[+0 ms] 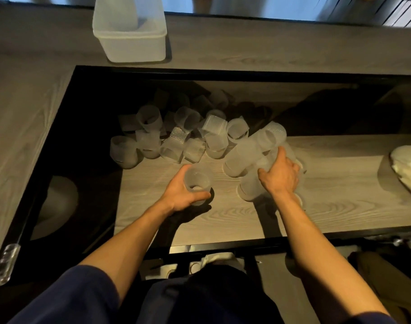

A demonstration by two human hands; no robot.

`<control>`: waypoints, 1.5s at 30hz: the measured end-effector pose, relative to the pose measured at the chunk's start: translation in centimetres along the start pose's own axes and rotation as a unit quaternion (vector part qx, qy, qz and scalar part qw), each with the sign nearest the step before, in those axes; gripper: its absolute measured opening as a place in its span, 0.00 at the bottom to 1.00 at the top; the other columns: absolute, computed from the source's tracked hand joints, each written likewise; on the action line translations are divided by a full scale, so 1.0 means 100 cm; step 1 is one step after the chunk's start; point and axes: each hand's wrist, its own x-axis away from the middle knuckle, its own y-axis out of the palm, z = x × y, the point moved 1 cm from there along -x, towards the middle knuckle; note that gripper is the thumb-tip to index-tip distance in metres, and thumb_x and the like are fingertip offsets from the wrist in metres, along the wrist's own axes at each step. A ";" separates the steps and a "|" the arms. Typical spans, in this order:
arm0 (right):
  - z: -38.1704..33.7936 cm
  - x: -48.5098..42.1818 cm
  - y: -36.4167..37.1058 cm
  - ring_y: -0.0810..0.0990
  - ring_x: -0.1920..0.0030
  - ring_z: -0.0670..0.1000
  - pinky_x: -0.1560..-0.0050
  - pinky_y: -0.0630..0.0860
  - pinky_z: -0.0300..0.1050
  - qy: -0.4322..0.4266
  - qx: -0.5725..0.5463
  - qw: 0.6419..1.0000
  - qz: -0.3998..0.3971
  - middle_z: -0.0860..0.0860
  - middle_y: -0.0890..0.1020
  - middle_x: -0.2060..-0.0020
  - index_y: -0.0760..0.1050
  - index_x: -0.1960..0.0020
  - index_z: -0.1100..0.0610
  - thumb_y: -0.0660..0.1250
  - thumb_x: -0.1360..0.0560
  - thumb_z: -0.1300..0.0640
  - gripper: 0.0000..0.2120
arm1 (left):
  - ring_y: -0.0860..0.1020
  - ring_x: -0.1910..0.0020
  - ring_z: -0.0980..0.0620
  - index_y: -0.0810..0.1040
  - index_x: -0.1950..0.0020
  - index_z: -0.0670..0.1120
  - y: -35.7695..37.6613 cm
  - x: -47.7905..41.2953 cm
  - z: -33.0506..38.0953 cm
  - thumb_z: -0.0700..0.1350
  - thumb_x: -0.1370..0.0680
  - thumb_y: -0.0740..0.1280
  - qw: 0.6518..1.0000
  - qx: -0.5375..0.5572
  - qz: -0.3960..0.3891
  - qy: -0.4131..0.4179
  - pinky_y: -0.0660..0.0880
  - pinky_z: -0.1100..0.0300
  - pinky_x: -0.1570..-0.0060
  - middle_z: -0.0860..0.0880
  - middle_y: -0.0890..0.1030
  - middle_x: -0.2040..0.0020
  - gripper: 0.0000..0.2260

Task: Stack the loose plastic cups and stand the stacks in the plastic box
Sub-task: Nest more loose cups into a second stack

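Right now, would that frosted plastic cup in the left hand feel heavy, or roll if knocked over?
Probably light: the left hand holds the frosted plastic cup alone. Likely to roll once tipped: it is round, and the loose cups behind lie on their sides.

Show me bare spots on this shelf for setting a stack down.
Bare shelf between the lying stacks under the right hand and the white cloth; also the front strip nearer than the left hand. Crowded back-left: loose cups.
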 end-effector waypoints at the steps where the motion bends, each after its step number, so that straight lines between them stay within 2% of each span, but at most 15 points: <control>1: 0.000 -0.002 0.001 0.69 0.31 0.65 0.36 0.72 0.61 0.001 -0.006 1.000 0.007 0.60 0.75 0.32 0.59 0.22 0.53 0.75 0.26 0.52 0.38 | 0.75 0.38 0.54 0.70 0.30 0.53 0.001 -0.002 0.000 0.43 0.35 0.83 1.000 -0.003 -0.003 -0.001 0.74 0.56 0.39 0.55 0.76 0.39 0.37; 4: 0.002 -0.007 -0.002 0.69 0.32 0.65 0.36 0.72 0.60 -0.002 -0.004 1.000 0.020 0.60 0.75 0.32 0.62 0.24 0.55 0.75 0.26 0.52 0.36 | 0.74 0.36 0.51 0.69 0.28 0.53 0.001 -0.009 0.000 0.42 0.34 0.82 1.000 -0.003 -0.020 -0.009 0.75 0.51 0.37 0.53 0.75 0.37 0.39; 8: -0.009 0.002 -0.021 0.69 0.33 0.62 0.37 0.71 0.57 -0.034 -0.042 0.993 0.106 0.59 0.73 0.33 0.65 0.25 0.58 0.74 0.26 0.49 0.34 | 0.73 0.36 0.52 0.68 0.27 0.52 0.002 -0.013 0.000 0.40 0.33 0.81 0.999 -0.003 -0.042 -0.011 0.74 0.55 0.39 0.54 0.74 0.38 0.39; 11: -0.026 0.021 -0.032 0.71 0.36 0.56 0.39 0.70 0.47 -0.114 -0.122 0.971 0.170 0.57 0.73 0.35 0.66 0.25 0.58 0.73 0.25 0.45 0.34 | 0.73 0.39 0.55 0.68 0.28 0.52 0.003 -0.015 -0.004 0.38 0.32 0.81 0.999 0.002 -0.042 -0.015 0.73 0.60 0.43 0.56 0.75 0.40 0.37; 12: -0.033 0.027 -0.033 0.71 0.37 0.52 0.40 0.71 0.43 -0.145 -0.157 0.965 0.151 0.54 0.72 0.36 0.66 0.25 0.57 0.74 0.25 0.44 0.35 | 0.73 0.40 0.56 0.68 0.29 0.53 0.003 -0.015 -0.005 0.37 0.32 0.81 0.999 0.005 -0.044 -0.016 0.73 0.61 0.44 0.56 0.74 0.40 0.37; 15: -0.054 0.051 -0.025 0.70 0.40 0.42 0.43 0.70 0.29 -0.236 -0.223 0.946 -0.004 0.47 0.69 0.38 0.66 0.23 0.55 0.75 0.26 0.45 0.36 | 0.74 0.39 0.57 0.68 0.29 0.53 0.003 -0.017 -0.006 0.35 0.32 0.80 0.998 0.023 -0.052 -0.019 0.72 0.65 0.47 0.55 0.75 0.40 0.37; 18: -0.064 0.070 -0.004 0.71 0.40 0.40 0.41 0.68 0.24 -0.308 -0.214 0.920 -0.114 0.47 0.71 0.39 0.68 0.23 0.58 0.77 0.26 0.49 0.36 | 0.77 0.38 0.55 0.66 0.27 0.52 0.004 -0.016 -0.008 0.36 0.33 0.80 0.997 0.039 -0.060 -0.019 0.75 0.69 0.50 0.51 0.77 0.38 0.40; 21: -0.066 0.077 0.013 0.73 0.37 0.44 0.38 0.66 0.25 -0.317 -0.204 0.915 -0.143 0.50 0.73 0.36 0.68 0.23 0.59 0.77 0.26 0.49 0.36 | 0.78 0.37 0.53 0.65 0.24 0.48 0.005 -0.013 -0.009 0.44 0.40 0.82 0.997 0.041 -0.069 -0.013 0.77 0.61 0.38 0.48 0.79 0.36 0.46; 23: -0.068 0.076 0.016 0.72 0.37 0.43 0.38 0.66 0.25 -0.318 -0.204 0.915 -0.140 0.50 0.73 0.36 0.68 0.22 0.59 0.76 0.26 0.49 0.36 | 0.78 0.36 0.52 0.66 0.25 0.48 0.004 -0.014 -0.009 0.45 0.41 0.81 0.997 0.038 -0.068 -0.018 0.75 0.54 0.33 0.48 0.79 0.36 0.46; 28: -0.067 0.071 0.020 0.72 0.37 0.43 0.36 0.67 0.27 -0.322 -0.209 0.912 -0.144 0.48 0.73 0.38 0.67 0.22 0.58 0.77 0.26 0.49 0.37 | 0.78 0.35 0.50 0.68 0.26 0.49 0.006 -0.018 -0.017 0.47 0.42 0.81 0.998 0.023 -0.061 -0.020 0.74 0.44 0.31 0.48 0.80 0.37 0.45; 34: -0.068 0.068 0.023 0.71 0.34 0.43 0.33 0.65 0.28 -0.325 -0.216 0.909 -0.144 0.50 0.73 0.34 0.68 0.23 0.58 0.78 0.27 0.51 0.37 | 0.77 0.34 0.50 0.67 0.25 0.48 0.007 -0.016 -0.013 0.48 0.42 0.81 0.997 0.045 -0.065 -0.007 0.73 0.46 0.30 0.47 0.79 0.35 0.47; 38: -0.060 0.063 0.027 0.66 0.26 0.52 0.26 0.67 0.52 -0.367 -0.054 0.909 -0.189 0.53 0.68 0.27 0.60 0.19 0.56 0.72 0.28 0.39 0.45 | 0.75 0.35 0.57 0.65 0.26 0.48 0.007 -0.012 -0.008 0.45 0.42 0.82 0.997 0.049 -0.051 0.004 0.73 0.67 0.39 0.52 0.75 0.35 0.47; 40: -0.054 0.057 0.023 0.63 0.24 0.53 0.25 0.65 0.54 -0.349 -0.027 0.906 -0.239 0.53 0.65 0.24 0.59 0.18 0.55 0.71 0.29 0.34 0.47 | 0.74 0.37 0.58 0.66 0.28 0.52 0.007 -0.011 -0.007 0.45 0.41 0.81 0.998 0.044 -0.048 0.001 0.73 0.66 0.41 0.54 0.75 0.37 0.44; 42: -0.054 0.050 0.015 0.67 0.27 0.51 0.27 0.68 0.49 -0.319 -0.097 0.915 -0.226 0.52 0.68 0.26 0.66 0.22 0.55 0.73 0.26 0.39 0.39 | 0.74 0.36 0.55 0.66 0.28 0.52 0.006 -0.013 -0.008 0.43 0.39 0.82 0.998 0.039 -0.055 -0.007 0.74 0.60 0.38 0.53 0.75 0.37 0.43; 45: -0.054 0.032 0.002 0.77 0.43 0.47 0.42 0.75 0.39 -0.242 -0.181 0.950 -0.076 0.50 0.73 0.36 0.75 0.30 0.56 0.71 0.21 0.50 0.22 | 0.73 0.34 0.51 0.66 0.26 0.51 0.005 -0.014 -0.008 0.37 0.34 0.81 0.998 0.021 -0.056 -0.017 0.73 0.55 0.36 0.55 0.74 0.38 0.41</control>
